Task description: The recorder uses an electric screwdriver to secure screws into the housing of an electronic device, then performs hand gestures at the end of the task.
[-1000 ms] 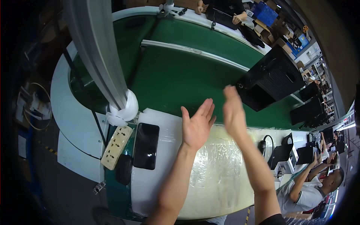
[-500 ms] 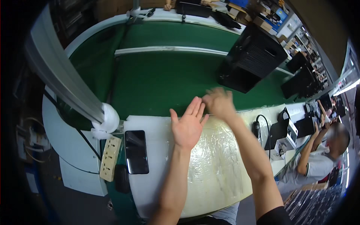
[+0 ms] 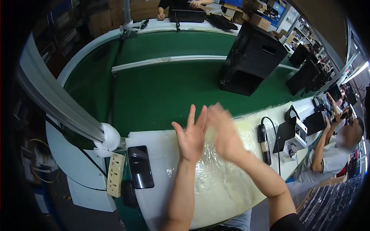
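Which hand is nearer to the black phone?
Left. The left hand is right of the black phone, apart from it; the right hand is farther right, past the left.

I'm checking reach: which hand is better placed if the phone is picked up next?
Probably the left: the left hand is open, empty and nearer the phone; the right hand is farther away.

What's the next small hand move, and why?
I'd probably ease the right hand slightly away from the left hand: both look empty and sit close together in view, and the right one is too blurred to tell whether they touch.
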Demonstrator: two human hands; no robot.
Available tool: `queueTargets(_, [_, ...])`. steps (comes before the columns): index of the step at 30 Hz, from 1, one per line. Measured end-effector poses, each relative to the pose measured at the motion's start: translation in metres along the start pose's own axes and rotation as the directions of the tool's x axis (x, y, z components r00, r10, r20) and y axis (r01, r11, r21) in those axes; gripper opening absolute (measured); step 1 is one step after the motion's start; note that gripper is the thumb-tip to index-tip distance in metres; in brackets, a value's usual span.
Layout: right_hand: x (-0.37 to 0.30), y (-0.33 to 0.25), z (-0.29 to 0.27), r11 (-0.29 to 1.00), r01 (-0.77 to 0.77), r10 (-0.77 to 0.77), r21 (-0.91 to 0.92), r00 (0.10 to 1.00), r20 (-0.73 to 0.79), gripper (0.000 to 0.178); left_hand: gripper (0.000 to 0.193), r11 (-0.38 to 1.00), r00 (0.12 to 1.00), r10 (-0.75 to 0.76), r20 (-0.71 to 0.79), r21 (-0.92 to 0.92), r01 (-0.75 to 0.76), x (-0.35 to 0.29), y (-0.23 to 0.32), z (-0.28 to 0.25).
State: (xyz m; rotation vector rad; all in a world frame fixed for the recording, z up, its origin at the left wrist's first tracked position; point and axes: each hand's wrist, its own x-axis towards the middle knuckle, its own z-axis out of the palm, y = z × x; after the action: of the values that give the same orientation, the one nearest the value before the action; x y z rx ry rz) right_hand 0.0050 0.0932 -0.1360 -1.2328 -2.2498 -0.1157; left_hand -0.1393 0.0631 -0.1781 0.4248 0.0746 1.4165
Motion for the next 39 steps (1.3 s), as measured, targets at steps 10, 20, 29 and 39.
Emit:
queueTargets(10, [-0.008, -0.025, -0.009, 0.988, -0.017, 0.020, 0.155, 1.000, -0.017, 0.042, 0.101, 1.000, 1.000, -0.015, -0.015, -0.013, 0.014, 0.000, -0.002, 0.009])
queueTargets(20, [-0.022, -0.040, -0.015, 0.976, -0.007, 0.025, 0.215, 0.996, -0.083, 0.047, 0.101, 0.989, 0.999, -0.037, 0.015, 0.146, 0.034, 0.003, -0.012, 0.012])
queueTargets(29, [-0.006, 0.015, 0.003, 0.936, -0.210, 0.306, 0.282, 0.883, -0.356, 0.037, 0.104, 0.985, 0.994, -0.081, 0.076, 0.157, 0.068, 0.004, -0.006, 0.015])
queueTargets(39, [-0.019, 0.049, 0.005, 0.890, -0.367, 0.411, 0.269, 0.903, -0.127, 0.041, 0.106, 0.981, 0.993, -0.038, 0.112, 0.195, 0.015, 0.001, 0.004, 0.029])
